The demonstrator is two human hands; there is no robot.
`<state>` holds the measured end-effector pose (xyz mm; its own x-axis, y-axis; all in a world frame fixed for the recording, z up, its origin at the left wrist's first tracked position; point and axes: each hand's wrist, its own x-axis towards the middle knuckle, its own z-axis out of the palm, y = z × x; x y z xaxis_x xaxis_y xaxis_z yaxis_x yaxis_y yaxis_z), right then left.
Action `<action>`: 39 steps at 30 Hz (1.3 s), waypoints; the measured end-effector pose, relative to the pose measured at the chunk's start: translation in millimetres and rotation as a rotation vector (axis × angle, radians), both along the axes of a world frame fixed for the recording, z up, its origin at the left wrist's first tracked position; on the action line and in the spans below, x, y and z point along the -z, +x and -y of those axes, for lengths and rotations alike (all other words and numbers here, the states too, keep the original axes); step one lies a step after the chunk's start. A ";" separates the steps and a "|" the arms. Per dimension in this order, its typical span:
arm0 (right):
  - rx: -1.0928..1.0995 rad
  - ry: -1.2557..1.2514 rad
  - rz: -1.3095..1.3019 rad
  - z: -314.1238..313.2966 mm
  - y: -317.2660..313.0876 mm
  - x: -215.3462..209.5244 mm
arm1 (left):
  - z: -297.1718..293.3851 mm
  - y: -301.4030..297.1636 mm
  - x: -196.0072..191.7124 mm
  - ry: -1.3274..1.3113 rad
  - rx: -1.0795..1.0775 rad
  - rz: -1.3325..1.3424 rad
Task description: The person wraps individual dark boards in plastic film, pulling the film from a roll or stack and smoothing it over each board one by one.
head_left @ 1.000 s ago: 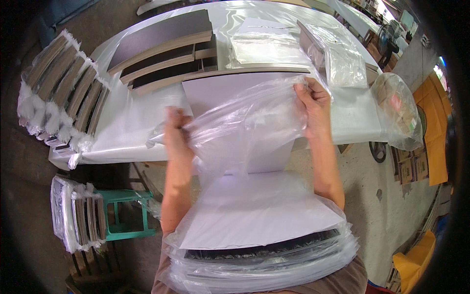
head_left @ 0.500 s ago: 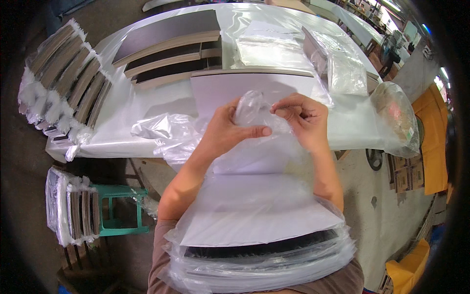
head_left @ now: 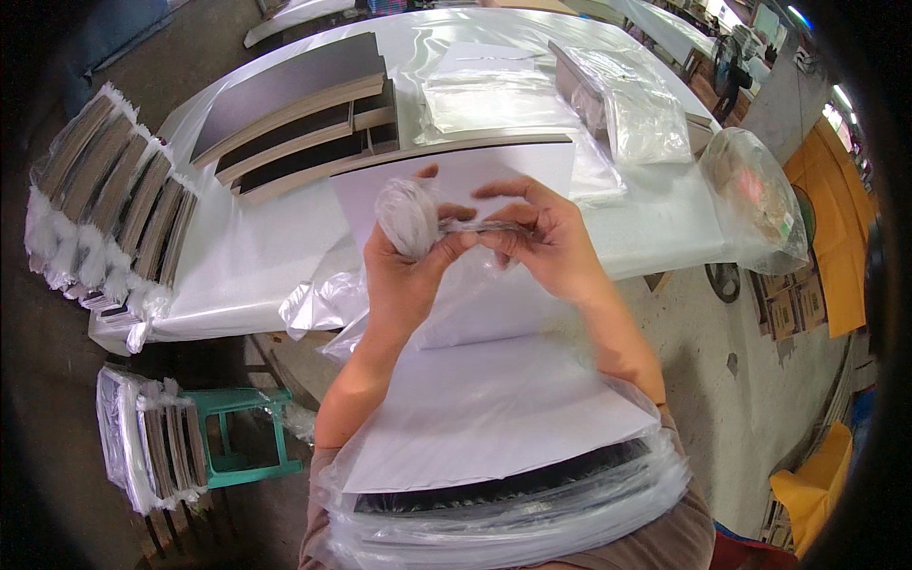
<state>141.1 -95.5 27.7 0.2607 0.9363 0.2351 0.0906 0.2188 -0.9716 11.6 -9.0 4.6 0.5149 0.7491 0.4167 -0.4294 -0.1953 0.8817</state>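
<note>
My left hand [head_left: 410, 261] is closed around a puffed, bunched wad of clear plastic film [head_left: 407, 218]. From that wad a twisted strand of the plastic [head_left: 480, 226] runs sideways to my right hand [head_left: 546, 233], whose thumb and fingers pinch it. Both hands are raised in front of a white board with a dark top edge [head_left: 475, 166], which leans upright at the table's near side. Below the hands, a white sheet [head_left: 503, 408] lies over a stack of plastic-wrapped boards [head_left: 513, 513] on my lap.
The plastic-covered table [head_left: 237, 275] carries dark boards [head_left: 294, 95], clear bags [head_left: 494, 100] and a wrapped pack [head_left: 646, 114]. Wrapped boards stand at left [head_left: 114, 190] and on a green stool [head_left: 252, 399]. A bagged brown item [head_left: 755, 204] sits at the right edge.
My hands have come closer together and slightly left. The loose film between them is now gathered into a wad with a twisted strand. The view has shifted a little.
</note>
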 end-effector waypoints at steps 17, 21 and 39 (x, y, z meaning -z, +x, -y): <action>0.394 0.095 0.365 -8.1 -6.4 30.6 | -0.1 7.9 13.9 -0.205 0.002 -0.129; 0.491 0.379 0.510 -15.7 -5.2 33.6 | -3.1 1.5 13.2 -0.381 0.092 -0.202; -0.093 0.068 -0.254 -2.6 -0.2 38.3 | -15.3 -0.5 19.5 0.296 -0.005 -0.049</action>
<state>140.9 -93.0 -10.5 0.2333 0.9433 0.2363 -0.1778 0.2803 -0.9433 11.1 6.3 -14.9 0.5364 0.6015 0.5920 -0.3862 -0.4487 0.8059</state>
